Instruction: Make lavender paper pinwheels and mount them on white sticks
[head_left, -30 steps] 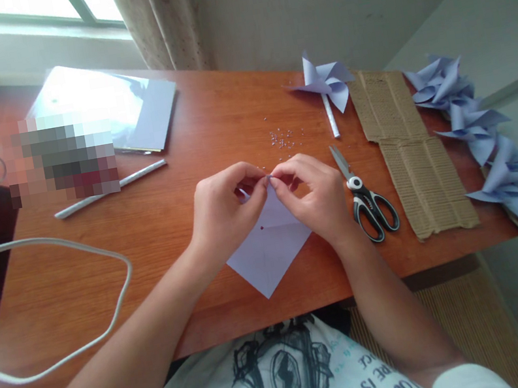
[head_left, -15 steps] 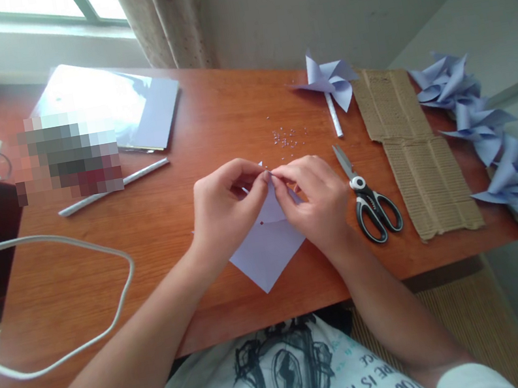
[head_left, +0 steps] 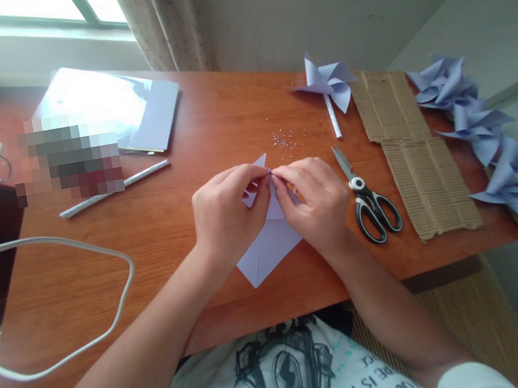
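A lilac square of paper (head_left: 270,245) lies under my hands near the front of the table, partly hidden by them. My left hand (head_left: 232,208) is closed in a pinch above it, thumb against forefinger. My right hand (head_left: 311,195) pinches from the other side, so the fingertips of both hands meet. Between them shows a tiny dark bluish thing, too small to name. One corner of the sheet sticks up past the fingers. Just beyond are several small beads or bits (head_left: 284,140) scattered on the wood. Scissors (head_left: 363,193) lie beside my right hand, blades slightly apart.
A finished paper pinwheel (head_left: 327,80) lies at the back, by ridged cardboard (head_left: 429,185). Several more pinwheels (head_left: 506,159) line the right edge. A rolled paper stick (head_left: 114,190), a shiny folder (head_left: 162,107) and a white cable (head_left: 124,263) are on the left.
The paper has turned a little, its near corner shifting left and up. Both hands keep their pinch at nearly the same place.
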Demonstrator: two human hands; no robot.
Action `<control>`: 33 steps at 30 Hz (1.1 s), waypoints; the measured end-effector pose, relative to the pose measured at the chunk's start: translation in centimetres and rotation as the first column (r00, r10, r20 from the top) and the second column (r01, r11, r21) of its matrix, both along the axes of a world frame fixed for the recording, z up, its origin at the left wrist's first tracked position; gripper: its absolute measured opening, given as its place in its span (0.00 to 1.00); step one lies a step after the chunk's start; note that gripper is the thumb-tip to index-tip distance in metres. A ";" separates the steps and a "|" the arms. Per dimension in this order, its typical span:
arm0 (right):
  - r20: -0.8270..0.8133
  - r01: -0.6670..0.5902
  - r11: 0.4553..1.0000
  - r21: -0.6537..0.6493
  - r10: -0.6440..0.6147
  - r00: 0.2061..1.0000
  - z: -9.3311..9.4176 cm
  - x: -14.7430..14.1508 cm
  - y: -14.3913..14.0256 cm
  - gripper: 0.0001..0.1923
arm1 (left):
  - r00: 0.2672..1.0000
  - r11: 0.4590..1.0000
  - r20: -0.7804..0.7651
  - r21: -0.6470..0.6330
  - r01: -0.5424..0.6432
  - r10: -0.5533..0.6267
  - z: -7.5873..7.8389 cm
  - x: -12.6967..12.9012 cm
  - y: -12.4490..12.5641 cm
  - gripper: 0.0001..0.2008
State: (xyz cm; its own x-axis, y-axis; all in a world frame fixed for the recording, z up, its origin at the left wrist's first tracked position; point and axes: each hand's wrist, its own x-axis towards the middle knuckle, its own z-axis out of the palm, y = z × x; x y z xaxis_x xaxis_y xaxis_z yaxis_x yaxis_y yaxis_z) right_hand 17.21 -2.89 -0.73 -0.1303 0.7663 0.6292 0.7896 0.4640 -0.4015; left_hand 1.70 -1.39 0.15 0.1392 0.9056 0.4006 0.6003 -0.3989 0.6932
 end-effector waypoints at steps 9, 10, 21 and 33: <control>-0.042 -0.068 0.997 0.022 0.069 0.997 -0.1 0.0 0.0 0.10 | 0.998 1.000 0.059 -0.027 0.010 -0.009 0.3 -0.1 0.2 0.05; -0.054 -0.074 0.997 0.007 0.075 0.996 0.0 0.0 -0.1 0.11 | 0.997 0.999 0.078 -0.039 0.015 -0.012 0.3 -0.1 0.2 0.05; -0.291 -0.157 0.974 -0.161 0.105 0.951 1.2 0.2 0.0 0.11 | 0.976 0.990 0.210 -0.116 0.075 -0.049 0.1 -0.4 0.6 0.05; -0.202 -0.147 0.978 -0.147 0.116 0.972 1.0 0.3 0.1 0.11 | 0.997 0.998 0.065 -0.051 0.046 -0.042 0.1 -0.3 0.3 0.05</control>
